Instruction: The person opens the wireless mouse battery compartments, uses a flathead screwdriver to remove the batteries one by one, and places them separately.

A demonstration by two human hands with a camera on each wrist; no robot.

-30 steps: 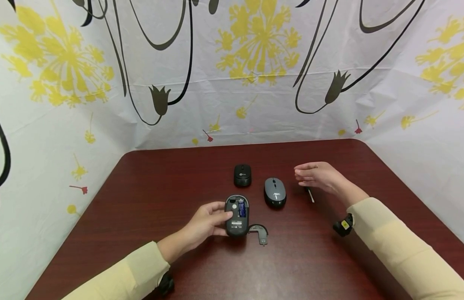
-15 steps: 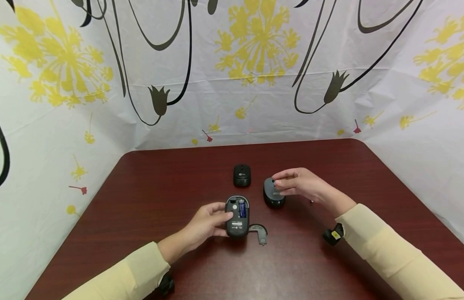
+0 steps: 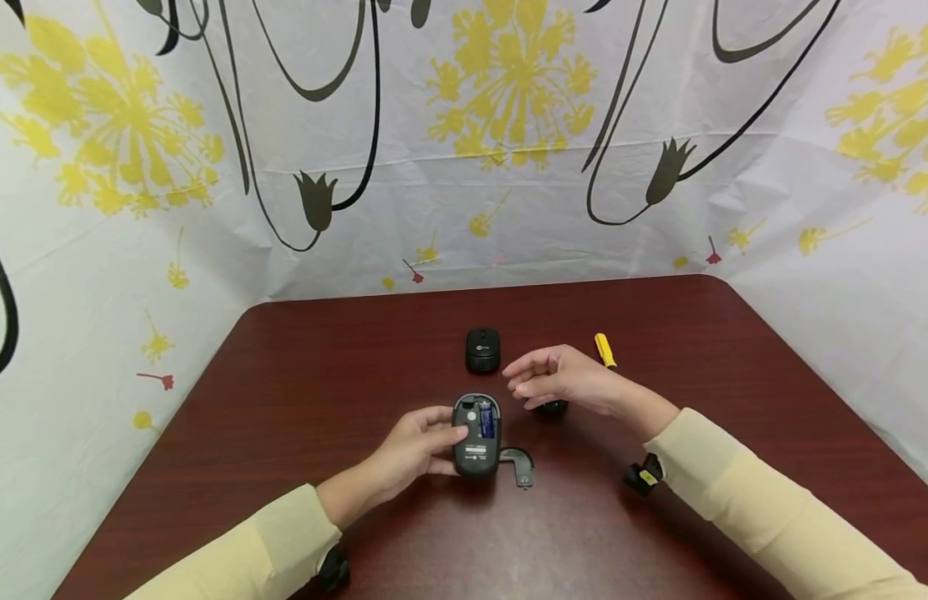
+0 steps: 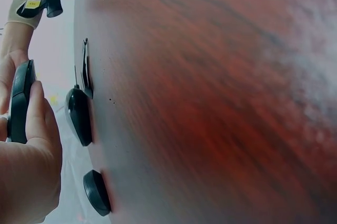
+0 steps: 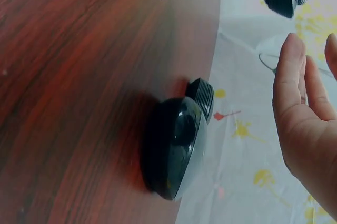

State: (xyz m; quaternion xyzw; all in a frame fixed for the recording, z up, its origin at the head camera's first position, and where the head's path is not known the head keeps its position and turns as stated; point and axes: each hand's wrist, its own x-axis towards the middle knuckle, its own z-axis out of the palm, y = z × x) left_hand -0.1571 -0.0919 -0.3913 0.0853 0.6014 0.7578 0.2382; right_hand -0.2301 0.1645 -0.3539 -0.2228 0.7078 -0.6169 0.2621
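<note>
My left hand point(image 3: 411, 446) grips a dark computer mouse point(image 3: 475, 460) above the table, its underside facing up. In its uncovered battery slot lies a blue battery point(image 3: 486, 420). A curved grey battery cover point(image 3: 520, 468) rests on the table just right of this mouse. My right hand point(image 3: 572, 380), fingers extended and slightly bent, is in the air with nothing in it. It hides most of a grey-and-black mouse point(image 3: 555, 407) in the head view; the right wrist view shows that mouse point(image 5: 176, 148) on the table, apart from the hand.
A small black mouse point(image 3: 483, 350) sits farther back on the dark red-brown table point(image 3: 343, 350). A yellow-handled screwdriver point(image 3: 604, 350) lies to the right, its shaft hidden by the right hand and forearm. White patterned sheeting point(image 3: 464, 208) surrounds the table's back and sides.
My right hand has moved left from over the screwdriver, across the grey mouse, toward the held mouse. The yellow handle has come into sight. My left hand has stayed nearly still.
</note>
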